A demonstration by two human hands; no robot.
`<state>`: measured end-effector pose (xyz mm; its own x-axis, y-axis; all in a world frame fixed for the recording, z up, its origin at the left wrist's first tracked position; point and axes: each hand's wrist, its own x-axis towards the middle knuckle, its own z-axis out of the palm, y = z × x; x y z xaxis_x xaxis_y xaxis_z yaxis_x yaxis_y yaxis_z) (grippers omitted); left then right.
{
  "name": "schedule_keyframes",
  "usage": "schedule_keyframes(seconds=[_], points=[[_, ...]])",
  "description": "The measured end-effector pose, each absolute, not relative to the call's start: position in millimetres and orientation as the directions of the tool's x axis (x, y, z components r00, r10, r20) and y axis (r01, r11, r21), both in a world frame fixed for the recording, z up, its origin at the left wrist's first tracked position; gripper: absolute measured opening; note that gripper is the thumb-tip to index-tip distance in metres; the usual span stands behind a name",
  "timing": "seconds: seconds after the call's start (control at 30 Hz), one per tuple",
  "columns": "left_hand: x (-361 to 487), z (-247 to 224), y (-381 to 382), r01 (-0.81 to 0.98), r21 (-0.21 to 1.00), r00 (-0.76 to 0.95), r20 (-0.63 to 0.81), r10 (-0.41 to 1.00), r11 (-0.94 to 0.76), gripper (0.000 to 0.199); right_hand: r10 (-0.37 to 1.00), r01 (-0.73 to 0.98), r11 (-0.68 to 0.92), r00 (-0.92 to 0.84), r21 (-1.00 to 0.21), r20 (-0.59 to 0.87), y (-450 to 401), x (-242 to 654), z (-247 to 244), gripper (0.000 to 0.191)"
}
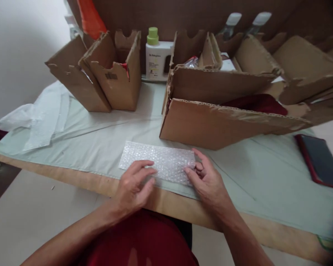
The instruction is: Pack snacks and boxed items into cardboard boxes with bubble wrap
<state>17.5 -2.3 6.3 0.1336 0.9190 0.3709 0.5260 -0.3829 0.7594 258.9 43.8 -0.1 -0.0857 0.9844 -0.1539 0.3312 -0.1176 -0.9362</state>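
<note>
A rectangular piece of clear bubble wrap [163, 160] lies near the front edge of the cloth-covered table. My left hand [134, 184] rests at its lower left part, fingers apart, fingertips touching the surface. At the right end, my right hand [207, 177] grips the wrap's edge, with the thumb on top, the index finger stretched to the far corner and the other fingers curled. The undersides of those curled fingers are partly hidden.
Behind the wrap stands a long cardboard box [194, 120] holding dark red cloth. Further back are cut cardboard holders [113, 81] and a white bottle with a green cap [155, 61]. More bubble wrap [46, 114] lies left; a phone [323, 159] lies right.
</note>
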Motion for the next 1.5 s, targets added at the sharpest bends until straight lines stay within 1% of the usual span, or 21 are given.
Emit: schedule_keyframes(seconds=[0.13,0.23,0.3,0.37,0.43,0.5,0.53,0.6,0.67,0.73,0.8,0.87,0.97,1.1,1.17,1.3,1.4,1.47,1.5], points=[[-1.5,0.8,7.4,0.64,0.693,0.086,0.363,0.928,-0.33,0.018,0.993,0.505,-0.115,0.038,-0.855,-0.11,43.5,289.0,3.7,0.066],[-1.0,1.5,15.1,0.656,0.651,0.16,0.376,0.913,-0.383,0.019,0.992,0.665,-0.12,0.116,-0.737,-0.057,37.9,316.6,3.2,0.069],[3.2,3.5,20.5,0.652,0.622,0.214,0.399,0.892,-0.434,0.021,0.986,0.761,-0.102,0.162,-0.641,0.036,32.2,331.6,4.5,0.066],[9.1,7.3,26.9,0.652,0.595,0.255,0.413,0.875,-0.47,0.021,0.972,0.825,-0.051,0.17,-0.562,0.161,28.2,338.0,8.1,0.054],[17.1,12.2,34.4,0.656,0.56,0.305,0.416,0.857,-0.505,0.021,0.959,0.862,0.064,0.085,-0.503,0.269,28.9,331.6,12.7,0.042],[27.0,15.4,42.8,0.662,0.506,0.379,0.41,0.829,-0.553,0.026,0.938,0.864,0.237,-0.084,-0.444,0.337,35.7,312.4,15.3,0.036],[32.2,15.3,47.2,0.664,0.472,0.423,0.402,0.812,-0.58,0.03,0.92,0.852,0.323,-0.179,-0.413,0.348,41.0,299.4,14.9,0.035],[41.0,9.5,56.1,0.671,0.39,0.517,0.364,0.775,-0.631,0.04,0.89,0.822,0.439,-0.341,-0.364,0.303,53.3,272.6,9.9,0.038],[45.3,-2.6,63.9,0.689,0.288,0.592,0.306,0.746,-0.665,0.045,0.885,0.824,0.464,-0.419,-0.325,0.201,63.3,252.8,-0.3,0.041],[44.3,-16.9,69.4,0.714,0.189,0.633,0.236,0.737,-0.674,0.048,0.899,0.853,0.438,-0.421,-0.285,0.121,66.5,246.8,-12.8,0.045],[40.4,-28.0,71.6,0.73,0.124,0.647,0.192,0.738,-0.673,0.049,0.917,0.882,0.4,-0.383,-0.248,0.114,61.3,255.3,-23.9,0.05],[36.7,-33.2,71.1,0.733,0.099,0.653,0.175,0.737,-0.673,0.05,0.933,0.908,0.356,-0.333,-0.22,0.137,49.7,274.2,-31.3,0.059],[34.7,-32.7,69.0,0.739,0.101,0.647,0.17,0.743,-0.666,0.051,0.958,0.949,0.261,-0.232,-0.179,0.169,28.0,309.3,-36.2,0.065],[35.2,-30.5,67.9,0.733,0.112,0.648,0.181,0.739,-0.671,0.051,0.981,0.989,0.107,-0.088,-0.105,0.17,-1.7,350.3,-41.0,0.065],[35.4,-30.9,68.1,0.732,0.125,0.645,0.191,0.74,-0.67,0.051,0.982,0.995,0.04,-0.023,-0.087,0.185,-17.1,366.7,-44.3,0.066],[35.4,-32.5,69.1,0.733,0.157,0.635,0.192,0.748,-0.662,0.05,0.962,0.988,-0.133,0.149,-0.084,0.23,-44.6,392.4,-48.6,0.068],[33.7,-32.3,70.2,0.727,0.172,0.636,0.198,0.746,-0.665,0.05,0.934,0.96,-0.261,0.278,-0.102,0.225,-56.3,403.6,-46.4,0.072],[32.0,-28.8,69.6,0.718,0.197,0.632,0.217,0.744,-0.668,0.049,0.925,0.95,-0.284,0.307,-0.13,0.222,-57.5,404.7,-41.7,0.071],[31.7,-25.4,68.5,0.711,0.215,0.629,0.23,0.743,-0.669,0.049,0.929,0.953,-0.265,0.293,-0.146,0.226,-55.7,402.7,-38.5,0.068]])
